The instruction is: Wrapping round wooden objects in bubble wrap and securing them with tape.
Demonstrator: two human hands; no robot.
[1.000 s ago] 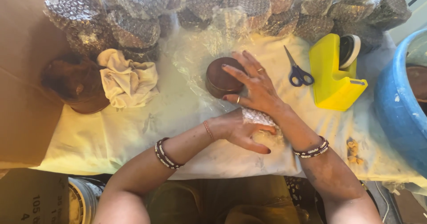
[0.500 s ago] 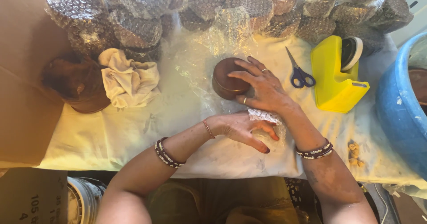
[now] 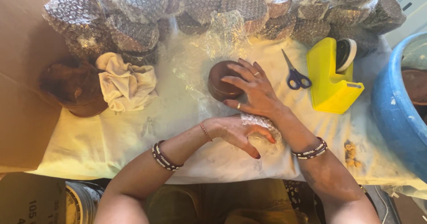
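— Well, where is the brown bowl [image 3: 221, 82] found?

— It is set upside down near the middle of the desk [image 3: 89, 148], on a sheet of bubble wrap [image 3: 195, 62], with the wrapped bundles [image 3: 133, 10] stacked along the far edge. It is covered by the right hand [image 3: 251, 88], whose grip is spread flat across its side rather than pinched.

— And the left hand [image 3: 240, 133]?

— A crumpled fold of the wrap [image 3: 262, 124] is pressed down by it toward the near edge, the fingers half curled over it.

— What could go wrong?

— The bowl might be slid or tipped off the slick film, since it is only steadied, not clasped. The film could also be torn if it is pulled hard. The scissors [image 3: 294, 75] and yellow tape dispenser [image 3: 331, 79] toward the right edge could be knocked by the forearm.
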